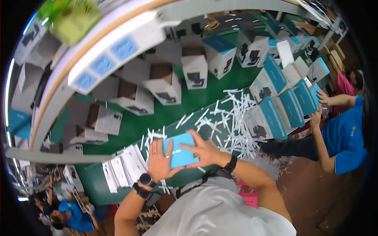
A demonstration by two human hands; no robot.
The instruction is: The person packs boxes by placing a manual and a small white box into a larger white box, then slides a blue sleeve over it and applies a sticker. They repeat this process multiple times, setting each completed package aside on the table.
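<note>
I hold a small flat light-blue box (180, 140) over the near edge of the green table. My left hand (158, 162) grips its left side, with the thumb lying on the top face. My right hand (205, 152) closes round the right side, its fingers reaching over the top. Part of the box is covered by both hands. Just left of my left hand lie spread stacks of white printed booklets (125, 168). White paper strips (241, 122) are scattered beyond and to the right of my hands.
Open white cartons (165, 89) with raised flaps line the green table's (96, 185) far side. More blue-flapped cartons (271, 118) stand at the right, where a person in a blue shirt (346, 137) touches one. A shelf beam with a power strip (118, 51) arches above.
</note>
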